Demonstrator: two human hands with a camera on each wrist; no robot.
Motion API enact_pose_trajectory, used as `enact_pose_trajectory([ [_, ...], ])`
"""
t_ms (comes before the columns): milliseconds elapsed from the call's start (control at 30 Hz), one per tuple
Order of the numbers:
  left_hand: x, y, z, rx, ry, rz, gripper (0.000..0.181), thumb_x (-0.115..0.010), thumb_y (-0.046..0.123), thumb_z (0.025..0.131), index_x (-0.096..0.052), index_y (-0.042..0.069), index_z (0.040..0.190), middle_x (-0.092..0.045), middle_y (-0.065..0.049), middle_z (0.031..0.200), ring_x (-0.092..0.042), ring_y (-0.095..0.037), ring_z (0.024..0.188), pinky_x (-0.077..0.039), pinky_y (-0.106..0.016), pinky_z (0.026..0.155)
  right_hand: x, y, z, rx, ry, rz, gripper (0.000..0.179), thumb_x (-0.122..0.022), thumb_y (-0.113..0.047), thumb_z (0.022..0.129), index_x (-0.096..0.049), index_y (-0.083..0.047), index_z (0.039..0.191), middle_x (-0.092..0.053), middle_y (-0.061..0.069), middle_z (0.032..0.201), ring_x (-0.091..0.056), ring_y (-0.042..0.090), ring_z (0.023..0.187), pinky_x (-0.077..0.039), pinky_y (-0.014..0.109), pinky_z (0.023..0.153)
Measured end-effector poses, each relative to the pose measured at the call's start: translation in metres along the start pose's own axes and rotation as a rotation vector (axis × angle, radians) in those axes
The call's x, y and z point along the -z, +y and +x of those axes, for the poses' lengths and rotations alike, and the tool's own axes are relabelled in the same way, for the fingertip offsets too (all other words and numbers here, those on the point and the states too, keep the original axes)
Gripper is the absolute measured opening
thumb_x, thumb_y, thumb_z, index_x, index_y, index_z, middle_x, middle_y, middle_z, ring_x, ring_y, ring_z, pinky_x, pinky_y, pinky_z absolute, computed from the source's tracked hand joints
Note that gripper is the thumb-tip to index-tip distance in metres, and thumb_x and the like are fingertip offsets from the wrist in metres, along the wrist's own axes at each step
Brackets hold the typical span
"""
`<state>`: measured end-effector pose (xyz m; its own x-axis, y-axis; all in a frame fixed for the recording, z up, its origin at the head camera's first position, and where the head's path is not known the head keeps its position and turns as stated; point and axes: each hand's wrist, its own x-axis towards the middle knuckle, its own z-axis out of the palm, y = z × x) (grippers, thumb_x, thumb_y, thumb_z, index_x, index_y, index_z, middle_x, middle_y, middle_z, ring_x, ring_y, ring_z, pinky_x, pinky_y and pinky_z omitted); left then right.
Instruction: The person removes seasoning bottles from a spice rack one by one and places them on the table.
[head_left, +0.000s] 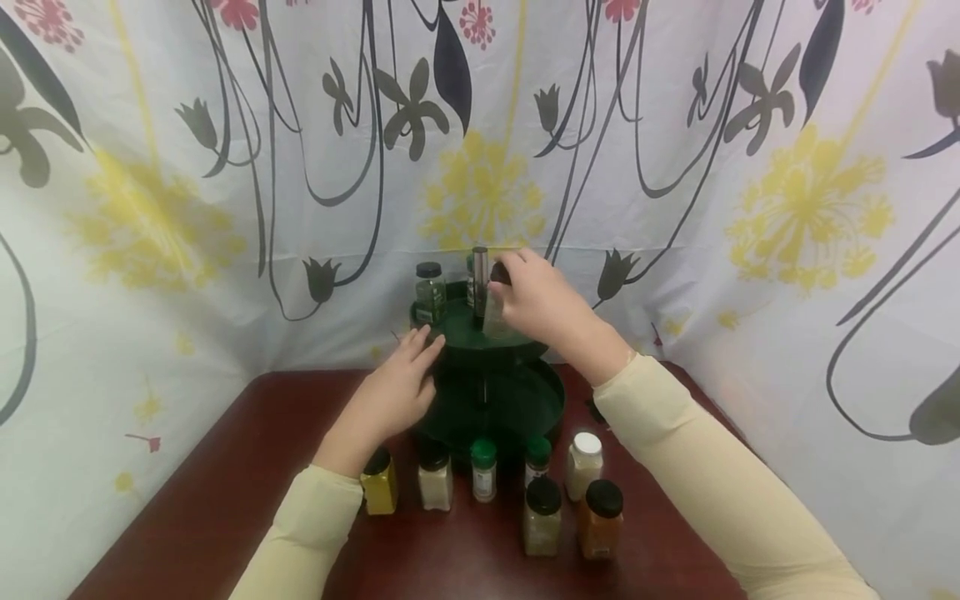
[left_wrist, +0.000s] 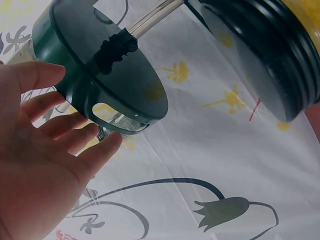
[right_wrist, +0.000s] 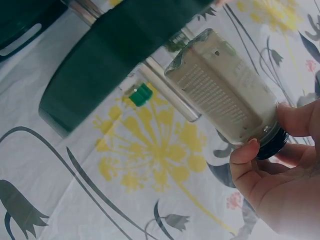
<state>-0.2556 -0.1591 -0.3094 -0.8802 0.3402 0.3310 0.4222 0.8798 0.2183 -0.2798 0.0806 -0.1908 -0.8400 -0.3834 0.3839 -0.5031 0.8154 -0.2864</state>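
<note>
A spice jar [right_wrist: 225, 90] with pale powder and a black lid is in my right hand [head_left: 546, 302], which grips it by the lid. In the head view the jar is over the upper tier [head_left: 468, 337] of a dark green two-tier stand, right of its centre post [head_left: 480, 283]. The right wrist view shows the jar's base near the tier's rim; I cannot tell if it touches. With fingers spread, my left hand [head_left: 397, 382] is at the left side of the upper tier. Its fingertips [left_wrist: 112, 142] lie at or against the tier's wall.
A jar of green herbs [head_left: 430, 293] stands at the upper tier's left. The lower tier [head_left: 555, 396] is underneath. In front on the dark red table [head_left: 442, 567] stand several jars, among them yellow [head_left: 380, 483], orange [head_left: 600, 521] and white-lidded [head_left: 585, 467]. Patterned cloth hangs behind.
</note>
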Motion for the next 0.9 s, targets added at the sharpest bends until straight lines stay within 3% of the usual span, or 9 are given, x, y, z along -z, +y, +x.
enact_pose_trajectory([
  [367,0.002,0.005,-0.003,-0.012,-0.018,-0.002,0.067,-0.058,0.015,0.105,-0.036,0.021,0.168,-0.025,-0.015,0.178,-0.023,-0.037,0.165,-0.045,-0.061,0.12,0.005,-0.01,-0.041,0.084,0.027,-0.003,0.052,-0.057,-0.025,0.111,-0.048,-0.002,0.157,-0.057,0.02,0.149,-0.066,0.035,0.124,-0.06,0.049,0.099],
  [600,0.002,0.005,-0.002,-0.025,-0.015,-0.002,0.068,-0.055,0.005,0.104,-0.038,0.025,0.167,-0.03,-0.017,0.175,-0.023,-0.039,0.165,-0.049,-0.06,0.116,-0.004,-0.017,-0.073,0.181,0.038,0.0,0.048,-0.063,-0.021,0.108,-0.056,0.001,0.149,-0.064,0.017,0.134,-0.07,0.029,0.11,-0.062,0.044,0.092],
  [667,0.0,0.005,-0.002,-0.031,-0.023,0.004,0.071,-0.053,0.001,0.103,-0.036,0.026,0.168,-0.029,-0.017,0.176,-0.023,-0.041,0.165,-0.059,-0.056,0.105,-0.011,-0.018,-0.083,0.2,0.018,0.007,0.047,-0.065,-0.021,0.107,-0.057,0.0,0.148,-0.065,0.015,0.132,-0.07,0.026,0.109,-0.063,0.042,0.091],
  [733,-0.001,0.005,-0.002,-0.035,-0.036,0.006,0.075,-0.052,-0.003,0.102,-0.034,0.027,0.169,-0.027,-0.017,0.176,-0.022,-0.042,0.165,-0.064,-0.046,0.085,-0.019,-0.019,-0.094,0.214,-0.012,0.014,0.047,-0.066,-0.021,0.106,-0.058,0.001,0.147,-0.066,0.014,0.131,-0.07,0.024,0.109,-0.063,0.04,0.092],
  [800,-0.002,0.005,-0.003,-0.029,-0.054,0.001,0.079,-0.051,-0.006,0.101,-0.031,0.029,0.169,-0.023,-0.016,0.178,-0.02,-0.041,0.166,-0.059,-0.035,0.067,-0.029,-0.019,-0.105,0.223,-0.048,0.012,0.047,-0.068,-0.021,0.105,-0.059,0.0,0.146,-0.067,0.012,0.13,-0.07,0.023,0.11,-0.063,0.04,0.093],
  [900,-0.002,0.007,-0.004,-0.012,-0.07,-0.006,0.084,-0.051,-0.008,0.1,-0.028,0.032,0.17,-0.018,-0.013,0.179,-0.017,-0.039,0.167,-0.047,-0.027,0.055,-0.045,-0.02,-0.119,0.226,-0.129,0.035,0.045,-0.069,-0.022,0.104,-0.061,-0.001,0.143,-0.068,0.01,0.128,-0.069,0.021,0.11,-0.063,0.039,0.092],
])
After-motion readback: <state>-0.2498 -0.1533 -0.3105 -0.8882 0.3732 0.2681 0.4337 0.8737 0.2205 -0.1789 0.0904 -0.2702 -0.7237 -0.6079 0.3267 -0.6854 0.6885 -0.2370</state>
